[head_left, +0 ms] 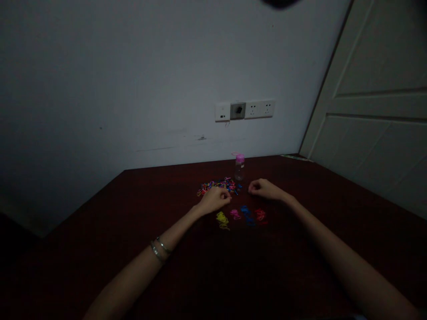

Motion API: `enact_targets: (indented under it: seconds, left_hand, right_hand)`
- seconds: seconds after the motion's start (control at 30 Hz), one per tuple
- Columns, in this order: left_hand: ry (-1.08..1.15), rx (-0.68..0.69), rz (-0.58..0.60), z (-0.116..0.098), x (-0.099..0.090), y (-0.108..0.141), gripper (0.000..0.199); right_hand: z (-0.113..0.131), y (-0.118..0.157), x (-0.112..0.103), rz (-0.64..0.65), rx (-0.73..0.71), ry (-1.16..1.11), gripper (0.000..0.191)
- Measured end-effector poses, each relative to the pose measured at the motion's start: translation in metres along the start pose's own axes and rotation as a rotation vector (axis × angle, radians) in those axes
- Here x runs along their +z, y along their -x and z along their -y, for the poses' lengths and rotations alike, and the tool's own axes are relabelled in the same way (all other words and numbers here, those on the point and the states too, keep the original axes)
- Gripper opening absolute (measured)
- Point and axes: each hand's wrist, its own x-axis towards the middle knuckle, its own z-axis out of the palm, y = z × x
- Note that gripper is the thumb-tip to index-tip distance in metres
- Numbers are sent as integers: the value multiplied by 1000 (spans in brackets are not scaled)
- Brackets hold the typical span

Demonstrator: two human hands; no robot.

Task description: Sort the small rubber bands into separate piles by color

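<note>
My left hand point(215, 199) is closed in a pinch at the front edge of a mixed pile of small coloured looped pieces point(218, 184). What sits between its fingertips, if anything, is too small to tell. To the right of the pile, my right hand point(262, 188) is curled with its fingertips together, just above the table; its contents are hidden. Nearer to me lie sorted heaps of the same kind: yellow pieces point(222, 220), pink pieces point(235, 214), blue pieces point(247, 215) and red pieces point(260, 215).
A clear bottle with a pink lid point(239, 167) stands upright behind the pile. The dark red table point(160, 191) meets the wall, where sockets point(259, 109) are mounted. A panelled door point(373, 120) is at the right. The light is dim.
</note>
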Motion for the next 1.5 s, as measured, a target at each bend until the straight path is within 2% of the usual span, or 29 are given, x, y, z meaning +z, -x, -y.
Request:
enact_targets:
  seconds: [0.13,0.23,0.3,0.4,0.6,0.83,1.13,1.5]
  left_hand:
    - [22,-167,-166,53,-15,-2,30]
    - [59,-273,-305,90,-26,3,34]
    - [105,-342,-389,109,-32,7,35]
    - [201,-427,-449,127,-39,11,36]
    - [257,-472,-447,127,-40,17,35]
    - [209,-425,-379,126,-37,16,33]
    - [190,-380,-369,131,-35,16,34]
    - [213,-400,-379,126,-37,17,29]
  right_hand:
    - [-15,-3,1,-131,57,107,19]
    - [-21,-5,5,-175,70,164,24]
    - [-22,-7,10,-188,55,182,28]
    - [-21,-10,17,-215,1,200,31]
    - [-16,-16,26,-240,-111,273,30]
    - [-15,-19,29,-246,-99,331,23]
    - [-13,-25,26,-211,-93,365,19]
    - [-21,-25,25,-242,-194,122,15]
